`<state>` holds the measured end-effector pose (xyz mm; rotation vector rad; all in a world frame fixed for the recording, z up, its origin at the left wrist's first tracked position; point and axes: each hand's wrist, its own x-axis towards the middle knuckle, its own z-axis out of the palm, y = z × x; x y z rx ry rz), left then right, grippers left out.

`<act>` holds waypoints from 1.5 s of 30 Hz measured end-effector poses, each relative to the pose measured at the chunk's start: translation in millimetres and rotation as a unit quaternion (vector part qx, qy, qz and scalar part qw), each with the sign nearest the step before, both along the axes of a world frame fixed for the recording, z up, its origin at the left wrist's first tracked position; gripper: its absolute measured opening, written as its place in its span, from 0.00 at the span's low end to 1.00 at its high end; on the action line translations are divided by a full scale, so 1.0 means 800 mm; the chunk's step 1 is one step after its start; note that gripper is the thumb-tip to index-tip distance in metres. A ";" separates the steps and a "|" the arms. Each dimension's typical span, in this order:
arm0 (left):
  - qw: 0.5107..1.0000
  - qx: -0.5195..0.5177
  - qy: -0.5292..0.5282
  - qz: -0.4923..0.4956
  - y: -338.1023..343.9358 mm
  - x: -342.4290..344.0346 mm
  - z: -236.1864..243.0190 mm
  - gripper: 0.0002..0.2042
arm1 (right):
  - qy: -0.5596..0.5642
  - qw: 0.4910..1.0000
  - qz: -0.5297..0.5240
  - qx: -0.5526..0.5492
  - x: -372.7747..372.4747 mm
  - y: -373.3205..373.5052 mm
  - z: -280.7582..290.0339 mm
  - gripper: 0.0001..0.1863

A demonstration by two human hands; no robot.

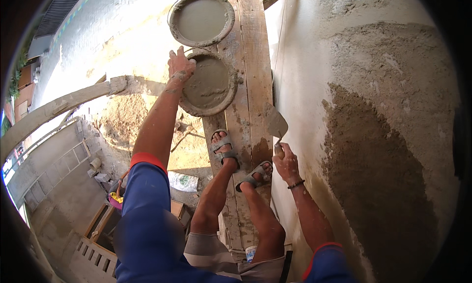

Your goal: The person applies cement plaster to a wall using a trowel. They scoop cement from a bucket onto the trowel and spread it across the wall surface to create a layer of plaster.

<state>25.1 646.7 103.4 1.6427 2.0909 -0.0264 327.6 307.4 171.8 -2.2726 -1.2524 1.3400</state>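
I stand in grey sandals on a wooden scaffold plank high above the ground. My left hand grips the left rim of the near round pan, which holds wet grey mortar. My right hand is closed on the handle of a pointed steel trowel, its blade close to the plastered wall on my right. Farther along the plank sits a second round pan, also full of smooth mortar.
The wall carries a darker, wet patch of fresh plaster. Below on the left lie a sand heap, a white sack, a curved pale beam and wooden frames.
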 end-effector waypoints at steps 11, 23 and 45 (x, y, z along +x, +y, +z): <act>0.997 -0.024 -0.034 -0.064 0.008 -0.031 -0.014 0.31 | -0.008 0.991 0.094 0.098 -0.063 0.173 -0.128 0.25; 0.992 0.002 -0.099 -0.077 -0.018 -0.058 0.012 0.23 | -0.039 0.991 0.114 0.062 -0.151 0.105 -0.058 0.14; 0.955 -0.163 -0.243 0.047 -0.125 0.097 0.097 0.16 | -0.105 0.976 0.123 -0.149 0.098 -0.403 0.124 0.22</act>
